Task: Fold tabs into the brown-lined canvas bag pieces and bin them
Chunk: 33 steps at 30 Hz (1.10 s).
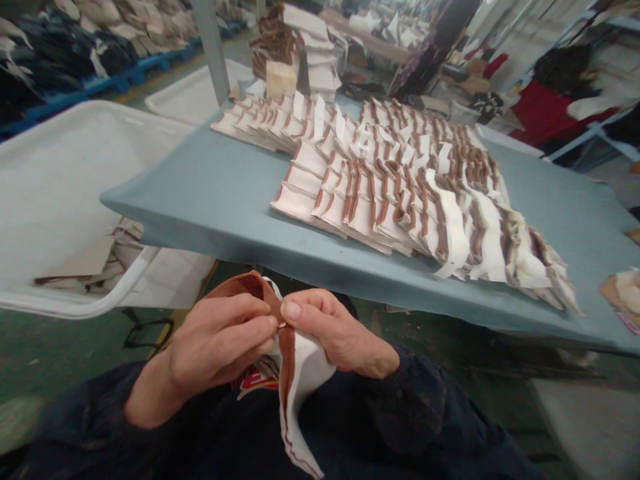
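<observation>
Between my two hands, above my lap, is a sewn piece of brown and white fabric with a brown seam strip down its middle. My left hand pinches its brown upper part, thumb hidden behind the fingers. My right hand presses its thumb on the seam close to my left fingertips, with the other fingers curled behind the white side. The lower end of the piece hangs free and curves downward. Beyond my hands, stacks of similar sewn pieces lie in rows on a table covered in blue-grey cloth.
At the left stands a white plastic bin with some flat pieces in it. A metal post rises at the table's far left corner. A brown and white pile and a yellowish block stand at the back. Blue pallets carry bundles.
</observation>
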Tool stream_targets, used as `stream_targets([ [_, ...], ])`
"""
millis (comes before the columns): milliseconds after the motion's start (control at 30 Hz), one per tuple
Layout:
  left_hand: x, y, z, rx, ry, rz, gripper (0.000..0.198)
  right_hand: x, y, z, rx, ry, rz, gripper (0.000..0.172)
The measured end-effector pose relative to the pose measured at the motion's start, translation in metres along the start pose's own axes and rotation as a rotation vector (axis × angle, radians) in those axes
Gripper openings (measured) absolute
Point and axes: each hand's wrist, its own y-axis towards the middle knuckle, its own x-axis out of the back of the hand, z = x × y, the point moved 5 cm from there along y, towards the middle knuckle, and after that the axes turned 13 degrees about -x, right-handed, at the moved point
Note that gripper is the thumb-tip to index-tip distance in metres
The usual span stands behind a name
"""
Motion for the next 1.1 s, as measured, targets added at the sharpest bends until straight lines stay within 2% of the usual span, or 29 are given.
stream_targets([
  [167,-0.003,-0.008,0.002,0.009,-0.039,-0.044,0.031,-0.010,0.004,0.000,0.057,0.023,0.005,0.068],
  [300,-0.011,-0.009,0.007,0.043,-0.180,-0.074,0.038,-0.013,0.002,0.001,0.089,-0.004,-0.019,0.071],
  [400,-0.012,-0.011,0.008,0.078,-0.317,-0.143,0.036,-0.012,-0.005,0.009,0.129,-0.116,-0.023,0.067],
  [467,-0.007,-0.013,0.009,0.154,-0.335,-0.205,0.031,-0.010,-0.011,0.017,0.164,-0.231,-0.007,0.064],
  [500,-0.004,-0.013,0.009,0.199,-0.323,-0.200,0.029,-0.009,-0.014,0.022,0.185,-0.302,-0.004,0.063],
  [567,0.000,-0.008,0.008,0.258,-0.296,-0.099,0.027,-0.005,-0.018,0.031,0.237,-0.456,-0.030,0.061],
  [633,0.003,-0.001,0.006,0.259,-0.305,0.024,0.029,-0.001,-0.021,0.038,0.313,-0.596,-0.065,0.060],
  [800,0.011,0.012,0.004,0.301,-0.377,0.133,0.033,-0.001,-0.022,0.046,0.469,-0.805,-0.111,0.061],
  [933,0.009,0.018,0.000,0.286,-0.415,0.142,0.036,-0.003,-0.023,0.046,0.417,-0.724,-0.080,0.061],
  [1033,0.000,0.020,0.001,0.331,-0.502,0.097,0.049,-0.005,-0.021,0.043,0.299,-0.547,-0.033,0.063],
  [1100,-0.009,0.020,0.004,0.373,-0.559,0.058,0.059,-0.006,-0.020,0.040,0.269,-0.445,-0.016,0.063],
])
